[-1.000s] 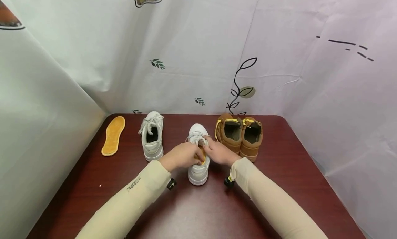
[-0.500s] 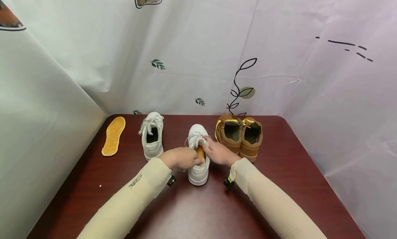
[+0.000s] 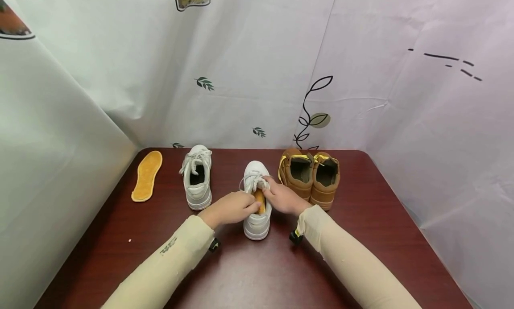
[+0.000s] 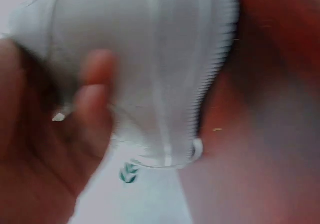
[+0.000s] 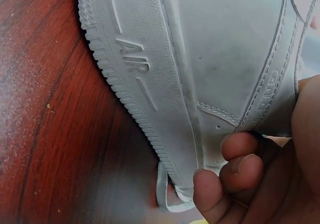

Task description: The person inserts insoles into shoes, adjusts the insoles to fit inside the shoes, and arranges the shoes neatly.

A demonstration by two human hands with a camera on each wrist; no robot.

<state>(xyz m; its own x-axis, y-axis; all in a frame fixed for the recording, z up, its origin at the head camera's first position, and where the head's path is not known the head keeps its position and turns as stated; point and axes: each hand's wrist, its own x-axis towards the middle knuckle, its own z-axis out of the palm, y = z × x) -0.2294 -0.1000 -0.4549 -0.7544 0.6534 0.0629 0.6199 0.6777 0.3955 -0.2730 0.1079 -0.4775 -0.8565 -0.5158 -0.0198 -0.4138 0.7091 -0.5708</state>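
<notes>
Shifted slightly leftward since the earlier frame, the left hand [image 3: 230, 208] sits, fingers bent, at the left rim of a low white lace-up shoe [image 3: 257, 224] (whether it pinches anything, I cannot tell). Far left lies a flat yellow insole [image 3: 146, 176]; the white shoe stands upright, a second yellow insole [image 3: 260, 202] inside, its collar pinched by the right hand [image 3: 284, 197], near two brown yellow-laced shoes [image 3: 302, 187].

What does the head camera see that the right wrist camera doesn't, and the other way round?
Only the head view: the loose orange insole and the second white sneaker. Only the right wrist view: readable raised letters spelling AIR. Both: the held white sneaker, the right hand and the dark red table.
</notes>
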